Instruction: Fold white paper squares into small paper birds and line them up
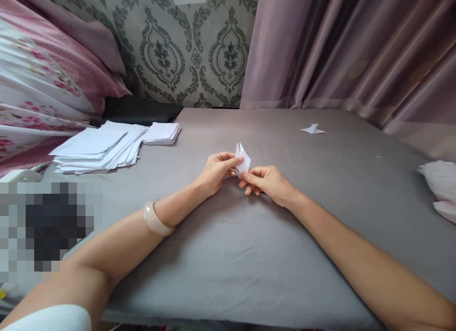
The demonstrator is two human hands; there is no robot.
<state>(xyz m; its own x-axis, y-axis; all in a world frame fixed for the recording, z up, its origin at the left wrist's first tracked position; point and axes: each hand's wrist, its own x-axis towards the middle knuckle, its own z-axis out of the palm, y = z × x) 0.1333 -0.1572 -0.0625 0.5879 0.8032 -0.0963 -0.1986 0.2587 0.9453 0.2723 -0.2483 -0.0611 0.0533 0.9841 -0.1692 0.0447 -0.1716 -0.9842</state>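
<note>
A small piece of folded white paper [244, 163] is held up between both hands, its two narrow points facing away from me. My left hand [219, 169] pinches its left side, with the thumb lying across the front. My right hand [265, 181] grips the lower tip between thumb and index finger, the other fingers curled loosely below. Part of the paper is hidden behind the left thumb. Farther back on the right, a finished-looking folded paper crane [313, 129] rests on the grey cloth surface [221, 255].
Stacks of white paper sheets [96, 148] lie at the back left, beside a smaller stack [162, 133]. Behind them is a black flat item [142, 110]. A whitish bundle [441, 184] sits at the right edge. Mauve curtains [338, 46] hang along the back right.
</note>
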